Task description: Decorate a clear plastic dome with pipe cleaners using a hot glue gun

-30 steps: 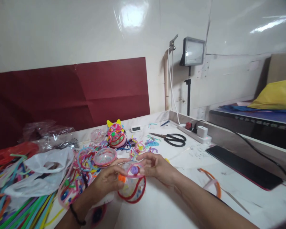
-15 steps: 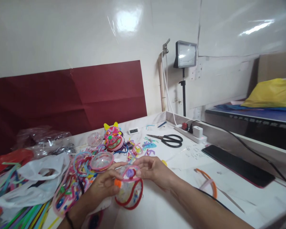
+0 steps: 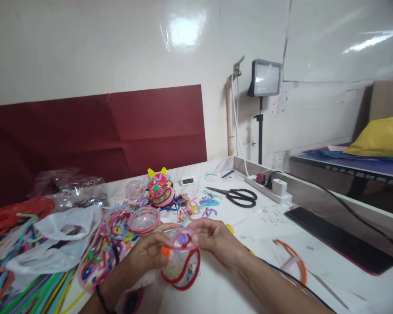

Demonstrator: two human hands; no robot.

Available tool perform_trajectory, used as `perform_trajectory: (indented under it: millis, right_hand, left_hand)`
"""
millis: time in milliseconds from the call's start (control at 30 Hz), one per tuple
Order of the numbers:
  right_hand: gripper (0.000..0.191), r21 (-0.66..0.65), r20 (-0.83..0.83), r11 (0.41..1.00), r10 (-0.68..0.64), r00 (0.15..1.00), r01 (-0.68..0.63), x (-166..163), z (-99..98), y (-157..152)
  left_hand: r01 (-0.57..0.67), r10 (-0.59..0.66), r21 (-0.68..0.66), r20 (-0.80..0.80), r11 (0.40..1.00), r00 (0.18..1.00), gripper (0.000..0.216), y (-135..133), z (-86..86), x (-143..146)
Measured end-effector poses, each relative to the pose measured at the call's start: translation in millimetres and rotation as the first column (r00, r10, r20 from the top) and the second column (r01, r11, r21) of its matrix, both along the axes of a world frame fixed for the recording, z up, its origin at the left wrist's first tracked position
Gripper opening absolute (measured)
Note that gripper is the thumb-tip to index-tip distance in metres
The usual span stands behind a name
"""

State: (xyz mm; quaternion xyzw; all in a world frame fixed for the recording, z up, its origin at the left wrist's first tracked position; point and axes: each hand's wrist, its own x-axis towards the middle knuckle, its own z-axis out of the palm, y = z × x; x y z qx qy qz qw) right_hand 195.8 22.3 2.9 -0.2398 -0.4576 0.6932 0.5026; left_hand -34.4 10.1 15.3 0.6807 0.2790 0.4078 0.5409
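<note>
Between my two hands is a clear plastic ball trimmed with red and pink pipe cleaners. A purple coil sits near its top and an orange piece on its left side. My left hand grips the ball from the left, fingers curled against it. My right hand pinches the pink-edged upper part near the purple coil, thumb in front. Just behind my left hand rests a clear bowl-shaped half shell with a pink rim. Farther back stands a decorated figure with yellow ears.
Loose pipe cleaners and a white plastic bag cover the left side. Scissors lie behind my right hand. A black phone-like slab, power strip and orange curved strip are on the right; a lamp stands behind.
The whole scene has shifted slightly right and down in the picture as the camera turned a little left. Both hands keep nearly the same hold on the ball.
</note>
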Motion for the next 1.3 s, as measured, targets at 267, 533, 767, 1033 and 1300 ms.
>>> perform_trajectory:
  millis: [267,533,767,1033,1300]
  right_hand:
    - [0.04,0.027,0.01,1.0,0.013,1.0,-0.013,1.8,-0.4,-3.2]
    - [0.044,0.036,0.024,0.999,-0.009,1.0,0.008,-4.3,-10.9,0.8]
    - [0.041,0.036,0.038,0.999,0.008,0.999,-0.01,-4.3,-16.5,4.0]
    - [0.041,0.055,0.02,0.997,0.058,0.998,-0.059,-7.7,-30.6,16.1]
    - [0.037,-0.064,-0.055,0.997,0.048,0.997,-0.051,-13.1,-26.4,8.1]
  left_hand:
    - [0.036,-0.037,0.036,0.024,0.999,0.999,0.018,0.2,0.9,0.5]
    - [0.027,-0.027,0.071,0.006,0.997,1.0,0.021,3.0,-7.9,-4.2]
    - [0.027,-0.029,0.074,0.024,0.997,0.999,0.023,1.5,-8.4,-3.6]
    - [0.048,-0.048,0.099,-0.002,0.994,0.999,0.02,1.1,-1.2,1.0]
    - [-0.005,0.022,0.089,-0.193,0.996,0.981,0.019,14.7,-3.1,-6.2]
